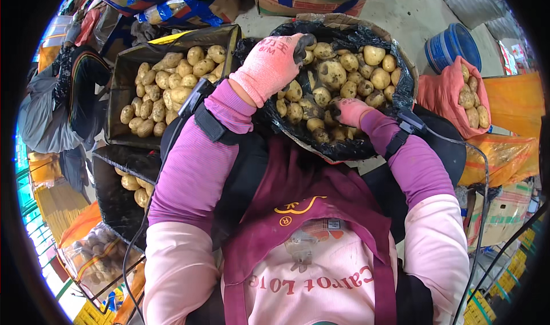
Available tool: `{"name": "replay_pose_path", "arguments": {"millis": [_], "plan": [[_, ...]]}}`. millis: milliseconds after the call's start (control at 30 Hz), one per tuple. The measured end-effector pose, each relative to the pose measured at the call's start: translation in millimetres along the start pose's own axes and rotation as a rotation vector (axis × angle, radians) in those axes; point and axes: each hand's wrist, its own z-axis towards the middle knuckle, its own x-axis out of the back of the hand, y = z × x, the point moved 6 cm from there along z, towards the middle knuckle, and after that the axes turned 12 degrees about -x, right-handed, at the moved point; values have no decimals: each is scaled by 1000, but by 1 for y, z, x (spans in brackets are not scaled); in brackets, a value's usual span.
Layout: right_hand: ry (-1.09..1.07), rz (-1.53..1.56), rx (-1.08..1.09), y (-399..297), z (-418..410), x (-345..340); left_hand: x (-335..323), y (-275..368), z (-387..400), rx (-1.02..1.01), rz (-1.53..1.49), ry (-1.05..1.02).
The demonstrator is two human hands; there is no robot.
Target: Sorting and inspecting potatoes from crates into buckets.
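Observation:
My left hand (275, 65), in a pink knitted glove with dark fingertips, is at the upper left rim of a cardboard box (406, 58) lined with black plastic. Its fingers curl round a potato (311, 42). Low among the potatoes inside, my right hand (352, 112) wears a similar glove; its fingertips are hidden, so its hold cannot be told. Round potatoes (332, 75), several with dark soil on them, fill the box. To the left, a dark-lined crate (120, 80) holds cleaner potatoes (162, 80).
A second black-lined container (116, 204) with potatoes stands at lower left. At right are a pink sack (438, 88) of potatoes and a blue bucket (451, 47). Taped cartons (300, 0) stand beyond the box. Another person (84, 84) is at far left. Cables run along both my arms.

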Motion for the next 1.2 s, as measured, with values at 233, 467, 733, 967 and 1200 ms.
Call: {"name": "replay_pose_path", "arguments": {"millis": [233, 467, 733, 967, 1200], "plan": [[-64, -29, -168, -18, -19, -6, -7, 0, -7, 28, 0, 35], [38, 57, 90, -49, -40, -16, -15, 13, -4, 40, 39, -217], [-207, -344, 132, -71, -24, -49, -34, 13, -6, 8, 67, -174], [-228, -381, 120, -81, -17, -46, -23, 15, -9, 94, -59, -317], [-205, -97, 5, -67, -9, -35, -28, 6, -15, 67, -51, -253]]}}
